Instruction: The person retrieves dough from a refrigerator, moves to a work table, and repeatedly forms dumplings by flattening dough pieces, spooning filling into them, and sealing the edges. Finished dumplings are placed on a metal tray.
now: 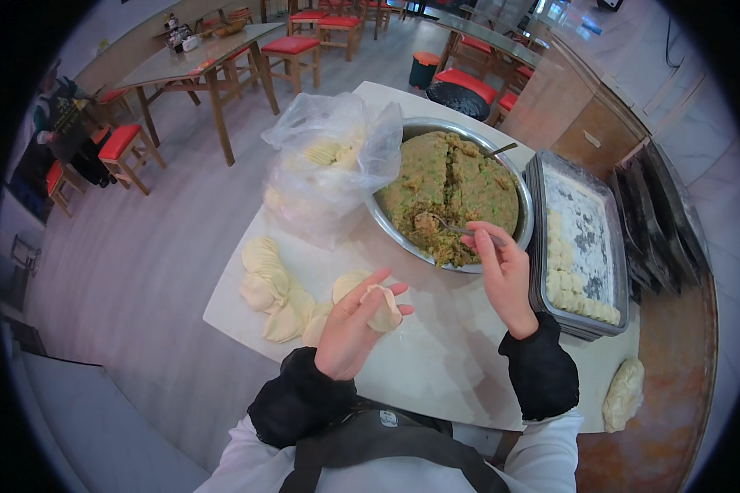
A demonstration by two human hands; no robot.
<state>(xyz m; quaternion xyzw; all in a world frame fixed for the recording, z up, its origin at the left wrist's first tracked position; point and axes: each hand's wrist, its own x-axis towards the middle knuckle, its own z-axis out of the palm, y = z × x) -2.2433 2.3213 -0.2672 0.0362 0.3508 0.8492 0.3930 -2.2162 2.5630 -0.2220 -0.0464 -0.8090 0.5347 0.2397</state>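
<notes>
My left hand (353, 326) holds a round dough wrapper (383, 310) that curls up at its edge. With my right hand (502, 268) I grip a metal spoon (453, 227), its bowl in the filling. That filling (431, 175), a brown mash flecked with green, fills a large steel bowl (526, 212) and has a furrow down its middle. More dough wrappers (265, 277) lie overlapped on the white tabletop to the left, partly behind my left hand. At the right, a stack of metal trays (535, 246) carries finished dumplings (564, 283) in rows on a floured surface.
A clear plastic bag (327, 203) of wrappers stands left of the bowl. A wrapped dough lump (623, 394) lies at the table's right corner. Dark trays (650, 215) lean at the right. Beyond are tables, red-seated stools (290, 46), a lidded bin (423, 69) and a person (68, 123).
</notes>
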